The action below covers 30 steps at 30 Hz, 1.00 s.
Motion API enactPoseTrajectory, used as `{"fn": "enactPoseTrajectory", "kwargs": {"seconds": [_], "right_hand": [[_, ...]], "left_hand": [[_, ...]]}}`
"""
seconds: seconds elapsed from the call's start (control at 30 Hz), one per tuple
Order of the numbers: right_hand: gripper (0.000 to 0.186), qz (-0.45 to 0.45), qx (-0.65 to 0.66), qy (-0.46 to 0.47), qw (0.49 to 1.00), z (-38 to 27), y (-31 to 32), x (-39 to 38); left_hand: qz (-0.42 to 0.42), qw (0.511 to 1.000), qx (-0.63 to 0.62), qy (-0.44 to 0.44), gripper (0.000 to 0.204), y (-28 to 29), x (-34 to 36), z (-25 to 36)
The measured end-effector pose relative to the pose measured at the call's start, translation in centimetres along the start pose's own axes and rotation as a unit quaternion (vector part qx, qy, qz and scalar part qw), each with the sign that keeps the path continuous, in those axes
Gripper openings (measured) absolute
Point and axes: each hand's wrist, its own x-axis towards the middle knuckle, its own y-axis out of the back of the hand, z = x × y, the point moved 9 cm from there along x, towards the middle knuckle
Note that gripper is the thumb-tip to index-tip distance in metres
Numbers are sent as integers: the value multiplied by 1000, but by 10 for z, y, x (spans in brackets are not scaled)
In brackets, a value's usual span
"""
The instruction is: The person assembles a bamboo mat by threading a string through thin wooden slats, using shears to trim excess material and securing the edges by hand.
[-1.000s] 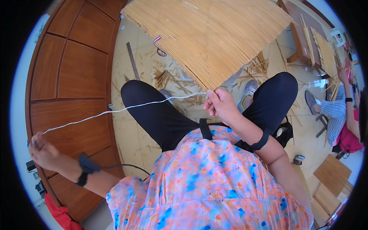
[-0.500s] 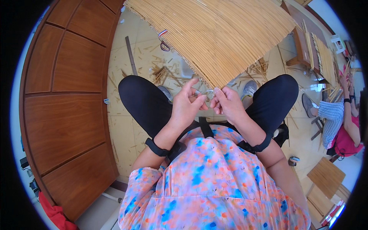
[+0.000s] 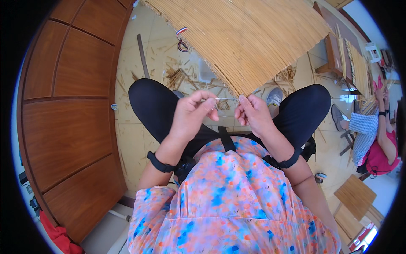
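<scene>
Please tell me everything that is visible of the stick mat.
The mat is straw-yellow: many thin sticks, reed-like, packed side by side. It spreads flat, its far part beyond the picture's top. The right hand pinches its near corner, from where a white string runs leftward. A striped ribbon hangs at its left edge.

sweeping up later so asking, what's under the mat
Beside both near edges of the mat, scraps lie on the floor; a pale thing partly shows by the left edge. Whatever lies beneath the mat's middle is covered.
</scene>
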Motion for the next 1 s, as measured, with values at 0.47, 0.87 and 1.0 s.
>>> {"fn": "enactPoseTrajectory", "kwargs": {"seconds": [0.47, 0.87, 1.0], "right_hand": [[23, 15, -45, 10, 999, 1, 1, 3], [24, 18, -40, 12, 999, -2, 3, 3], [23, 10, -24, 1, 1000, 0, 4, 3]], "left_hand": [[-176, 765, -570, -244, 15, 17, -40, 239], [-100, 835, -427, -332, 28, 97, -35, 283], [252, 844, 312, -356, 39, 130, -50, 268]]}}
